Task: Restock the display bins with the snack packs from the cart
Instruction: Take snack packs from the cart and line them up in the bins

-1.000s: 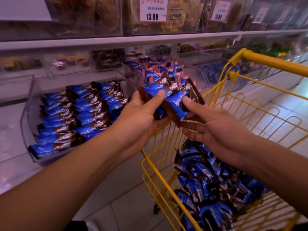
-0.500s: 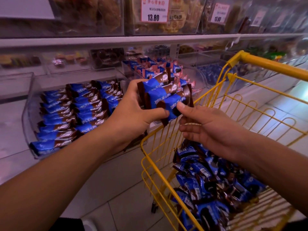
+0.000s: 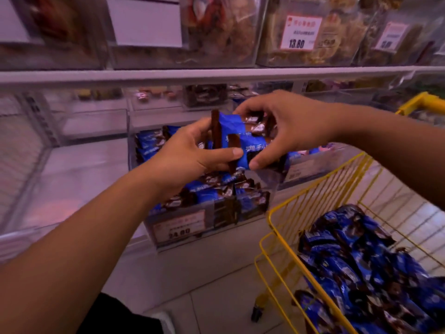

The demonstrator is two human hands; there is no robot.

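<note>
White shelf rail [image 3: 216,74], pale tiled floor [image 3: 216,285], dim purplish light

hands [image 3: 240,141]: hide bin [image 3: 209,220] middle | cart [image 3: 313,194]: cut off right, bottom | upper shelf labels [image 3: 301,32]: blurred

Just one head-worn wide-angle view, looking forward and down from close above the hands [image 3: 243,143], facing the shelf [image 3: 216,74], cart [image 3: 313,196] at lower right. Edges look kinda motion-blurred.
</note>
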